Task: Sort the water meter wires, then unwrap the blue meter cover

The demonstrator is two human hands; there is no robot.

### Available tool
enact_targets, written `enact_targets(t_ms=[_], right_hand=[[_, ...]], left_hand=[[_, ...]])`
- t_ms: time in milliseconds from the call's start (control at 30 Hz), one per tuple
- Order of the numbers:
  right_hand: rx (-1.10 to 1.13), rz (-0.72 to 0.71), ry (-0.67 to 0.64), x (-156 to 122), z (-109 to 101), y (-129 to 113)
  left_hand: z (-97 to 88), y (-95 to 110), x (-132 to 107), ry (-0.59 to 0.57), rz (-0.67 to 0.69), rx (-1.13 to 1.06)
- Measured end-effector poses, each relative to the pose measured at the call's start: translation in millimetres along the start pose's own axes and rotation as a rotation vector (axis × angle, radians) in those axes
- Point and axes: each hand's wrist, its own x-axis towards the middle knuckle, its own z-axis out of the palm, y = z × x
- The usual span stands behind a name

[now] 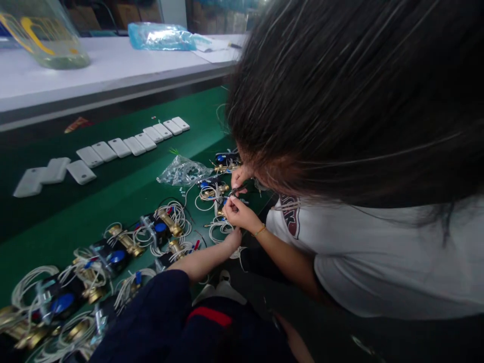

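Observation:
My left arm in a dark blue sleeve reaches forward over the green mat (113, 201). My left hand (231, 238) lies by a coil of white wire, its fingers hidden under a co-worker's wrist. My right hand is out of sight. The co-worker in a white T-shirt (378, 262) leans in, and dark hair fills the upper right. That person's hand with a bracelet (238, 213) pinches a small part on a brass valve assembly (214, 191); the other hand (239, 177) is just behind it.
Several brass valve assemblies with white wire coils and blue caps (113, 252) lie in rows at the lower left. A clear bag of small parts (183, 171) lies beside them. A row of white plastic covers (117, 147) runs behind. A white bench (113, 60) carries plastic bags.

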Motion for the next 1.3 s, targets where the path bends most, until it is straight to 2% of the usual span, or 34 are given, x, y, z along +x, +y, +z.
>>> enact_targets(t_ms=[100,167,233,333,367,400,433,467,500,533,600,667,767,867,933,1000,1067,1133,1233,1267,1300], right_hand=[[-0.180,0.038,-0.043,5,-13,10],[-0.213,0.117,-0.041,-3,-38,1],[-0.176,0.238,-0.029,-26,-76,-29],[-0.017,0.450,-0.016,-70,-131,-102],[0.095,0.596,-0.013,-81,-143,-124],[0.500,0.873,0.141,-88,-149,-142],[0.855,1.082,0.185,-91,-151,-154],[1.187,1.249,0.252,-89,-150,-160],[1.457,1.340,0.304,-84,-145,-159],[1.629,1.356,0.329,-77,-140,-154],[1.790,1.244,0.387,-59,-132,-138],[1.869,1.085,0.390,-44,-128,-123],[1.986,0.891,0.319,-34,-120,-103],[2.185,0.707,0.237,-27,-86,-66],[2.280,0.678,0.225,-17,-53,-34],[2.347,0.784,0.289,-8,-26,-8],[2.478,0.964,0.332,-5,-18,-2],[2.644,1.108,0.280,-13,-32,-16],[2.927,1.232,0.143,-34,-68,-48],[3.136,1.341,0.124,-39,-75,-53],[3.434,1.467,0.080,-41,-78,-54]], left_hand=[[-15.2,-4,-24,-0.059,0.234,0.006],[-33.3,-1,-47,-0.054,0.360,-0.005],[-55.0,1,-73,-0.034,0.406,-0.004],[-88.6,-1,-113,0.088,0.260,-0.165],[-98.7,-3,-125,0.163,0.177,-0.281],[-107.5,-5,-136,0.250,0.092,-0.413],[-114.9,-6,-146,0.337,0.008,-0.542],[-120.6,-7,-154,0.405,-0.065,-0.651],[-124.7,-6,-160,0.454,-0.137,-0.741],[-127.1,-5,-165,0.483,-0.209,-0.814],[-128.5,1,-170,0.516,-0.365,-0.923],[-127.7,8,-170,0.546,-0.503,-1.013],[-129.4,18,-167,0.584,-0.584,-1.144],[-137.7,27,-166,0.584,-0.583,-1.219],[-145.0,33,-167,0.580,-0.609,-1.207],[-151.3,39,-169,0.590,-0.682,-1.145],[-155.3,46,-172,0.614,-0.794,-1.071],[-157.9,52,-174,0.654,-0.934,-1.042],[-162.6,58,-178,0.672,-1.106,-1.096],[-164.9,58,-178,0.666,-1.138,-1.123],[-167.4,59,-178,0.657,-1.150,-1.146]])
